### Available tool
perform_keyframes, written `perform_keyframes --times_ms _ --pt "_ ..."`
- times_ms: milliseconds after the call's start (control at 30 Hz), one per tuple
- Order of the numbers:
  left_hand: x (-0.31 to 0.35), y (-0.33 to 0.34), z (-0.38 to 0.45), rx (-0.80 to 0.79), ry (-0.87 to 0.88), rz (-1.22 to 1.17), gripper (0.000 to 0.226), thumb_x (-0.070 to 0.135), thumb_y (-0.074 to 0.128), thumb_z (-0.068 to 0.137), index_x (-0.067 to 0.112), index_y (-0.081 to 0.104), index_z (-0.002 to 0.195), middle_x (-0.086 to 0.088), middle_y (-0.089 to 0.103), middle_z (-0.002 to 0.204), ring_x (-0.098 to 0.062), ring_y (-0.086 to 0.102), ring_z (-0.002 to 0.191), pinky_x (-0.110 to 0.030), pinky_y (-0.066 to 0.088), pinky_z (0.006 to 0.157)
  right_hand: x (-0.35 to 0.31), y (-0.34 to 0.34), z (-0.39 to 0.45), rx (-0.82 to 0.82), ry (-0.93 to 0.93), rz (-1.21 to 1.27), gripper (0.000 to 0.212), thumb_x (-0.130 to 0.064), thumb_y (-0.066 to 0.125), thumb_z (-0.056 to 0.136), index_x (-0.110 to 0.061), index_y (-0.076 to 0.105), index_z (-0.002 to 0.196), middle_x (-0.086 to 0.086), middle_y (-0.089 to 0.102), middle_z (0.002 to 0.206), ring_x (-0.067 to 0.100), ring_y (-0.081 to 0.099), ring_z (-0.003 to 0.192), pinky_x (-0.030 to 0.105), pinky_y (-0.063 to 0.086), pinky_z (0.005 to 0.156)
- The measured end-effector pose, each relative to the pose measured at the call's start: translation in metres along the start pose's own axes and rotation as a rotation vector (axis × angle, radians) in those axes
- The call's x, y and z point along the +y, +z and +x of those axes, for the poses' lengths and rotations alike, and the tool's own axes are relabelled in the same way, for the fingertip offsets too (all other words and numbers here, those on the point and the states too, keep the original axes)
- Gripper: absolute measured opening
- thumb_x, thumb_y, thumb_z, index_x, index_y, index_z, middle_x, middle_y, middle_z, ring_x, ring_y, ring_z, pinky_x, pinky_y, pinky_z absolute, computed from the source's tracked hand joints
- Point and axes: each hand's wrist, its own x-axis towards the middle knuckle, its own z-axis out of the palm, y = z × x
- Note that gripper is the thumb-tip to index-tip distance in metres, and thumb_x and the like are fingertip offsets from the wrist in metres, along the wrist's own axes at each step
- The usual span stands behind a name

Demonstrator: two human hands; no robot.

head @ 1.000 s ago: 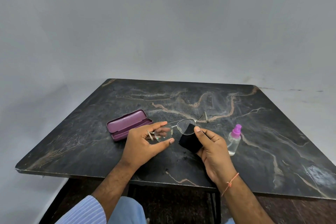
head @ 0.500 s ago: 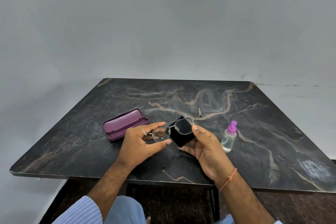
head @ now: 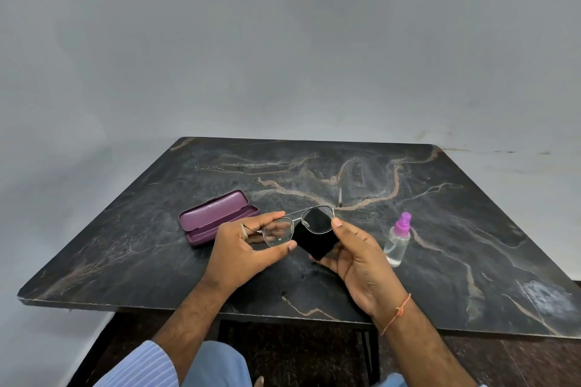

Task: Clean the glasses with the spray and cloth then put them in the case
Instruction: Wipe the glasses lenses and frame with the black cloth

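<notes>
Thin metal-framed glasses (head: 297, 220) are held above the table. My left hand (head: 242, 250) pinches the left lens rim between thumb and fingers. My right hand (head: 358, 258) holds a black cloth (head: 317, 242) behind the right lens, with the thumb on that lens's outer edge. The purple case (head: 213, 217) lies open on the table to the left of my hands. A small clear spray bottle (head: 397, 243) with a pink-purple top stands just right of my right hand.
Everything rests on a dark marble table (head: 471, 229) with tan veins; its near edge (head: 157, 306) runs under my forearms. A plain grey wall stands behind the table. My knees and striped sleeve show below.
The cloth has slid from below the right lens to behind it, and my right thumb now rests at the lens's outer edge. Both hands stay in about the same spot.
</notes>
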Motion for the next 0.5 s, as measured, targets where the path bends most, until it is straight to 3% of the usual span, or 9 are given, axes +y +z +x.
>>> perform_keyframes --times_ms 167,367,500 --pt "-0.0001 0.0005 -0.0003 0.017 0.018 0.009 0.061 0.017 0.100 0.075 0.019 0.077 0.132 0.014 0.085 0.115 -0.008 0.083 0.104 -0.026 0.065 0.094 0.0026 -0.0008 0.0019 0.082 -0.064 0.048 0.016 -0.012 0.066 0.099 -0.007 0.081 0.101 0.021 0.080 0.114 0.031 0.080 0.105 0.044 0.063 0.092" --pt "0.0002 0.0005 0.0000 -0.020 0.030 0.034 0.061 0.018 0.100 0.076 0.019 0.077 0.133 0.013 0.084 0.115 -0.005 0.082 0.105 -0.025 0.065 0.095 0.0025 -0.0035 0.0025 0.048 -0.017 0.055 0.023 -0.020 0.066 0.096 -0.013 0.080 0.113 0.017 0.079 0.123 0.027 0.076 0.110 0.054 0.057 0.100" --pt "-0.0008 0.0008 -0.0005 -0.005 0.020 0.004 0.062 0.020 0.099 0.075 0.020 0.077 0.133 0.014 0.084 0.115 -0.008 0.082 0.105 -0.028 0.066 0.095 0.0024 -0.0013 0.0012 0.037 -0.022 0.023 0.030 -0.024 0.064 0.097 -0.004 0.077 0.114 0.024 0.078 0.121 0.030 0.077 0.108 0.047 0.061 0.096"
